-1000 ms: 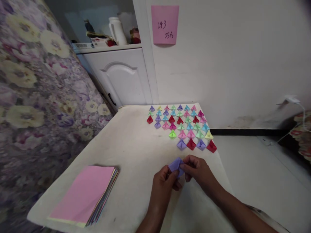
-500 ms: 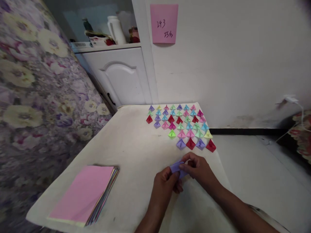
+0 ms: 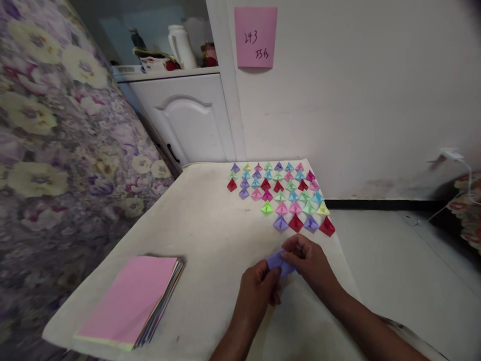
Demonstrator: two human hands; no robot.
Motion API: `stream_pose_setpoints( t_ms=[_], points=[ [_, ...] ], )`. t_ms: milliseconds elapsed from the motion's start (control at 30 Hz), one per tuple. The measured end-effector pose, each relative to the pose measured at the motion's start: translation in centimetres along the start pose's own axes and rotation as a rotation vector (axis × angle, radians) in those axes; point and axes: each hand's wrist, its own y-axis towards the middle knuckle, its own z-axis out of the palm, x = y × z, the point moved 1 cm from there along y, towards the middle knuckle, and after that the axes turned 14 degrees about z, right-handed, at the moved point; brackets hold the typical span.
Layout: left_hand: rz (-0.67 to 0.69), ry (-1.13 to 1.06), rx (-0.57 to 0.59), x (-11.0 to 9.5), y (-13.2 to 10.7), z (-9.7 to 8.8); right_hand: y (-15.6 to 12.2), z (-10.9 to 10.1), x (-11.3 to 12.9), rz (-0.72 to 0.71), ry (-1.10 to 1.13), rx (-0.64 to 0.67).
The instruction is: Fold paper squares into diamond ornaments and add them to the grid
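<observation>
A small folded piece of purple paper (image 3: 278, 261) is held between my two hands above the near right part of the table. My left hand (image 3: 259, 286) pinches its left, lower side, thumb on top. On its upper right side, my right hand (image 3: 306, 256) grips it with thumb and forefinger. Parts of the paper are hidden behind the fingers. Just beyond my hands lie several small folded paper boats in rows, among them a purple paper boat (image 3: 280, 223) and a red paper boat (image 3: 295, 222) closest to my right hand.
On the table's left side rests a stack of coloured paper (image 3: 130, 298), pink on top. The cream-covered table (image 3: 203, 220) meets the wall and a white cabinet (image 3: 191, 120). A floral curtain (image 3: 75, 165) hangs at the left. A pink note (image 3: 256, 37) is stuck on the wall.
The purple paper has turned a little in my fingers and shows a flatter, wider face. Both hands stay close together around it. The view has shifted slightly.
</observation>
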Motion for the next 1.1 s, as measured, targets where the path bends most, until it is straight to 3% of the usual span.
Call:
stream_pose_setpoints(
  t_ms=[200, 533, 733, 967, 1100],
  points=[
    [-0.033, 0.037, -0.010, 0.2, 0.1, -0.1, 0.3, -0.4, -0.2, 0.099, -0.016, 0.126],
    [-0.033, 0.169, -0.024, -0.1, 0.1, -0.5, 0.2, -0.4, 0.2, 0.097, 0.069, 0.107],
    [-0.006, 0.087, 0.005, -0.3, -0.1, -0.5, 0.1, -0.5, 0.6, 0.104, 0.055, 0.100],
    [0.015, 0.130, -0.086, -0.5, -0.1, -0.9, -0.3, 0.6, 0.1, 0.137, 0.011, 0.243],
    [0.022, 0.105, -0.077, -0.5, -0.2, -0.7, -0.6, 1.2, -0.1, 0.122, -0.007, 0.204]
  ],
)
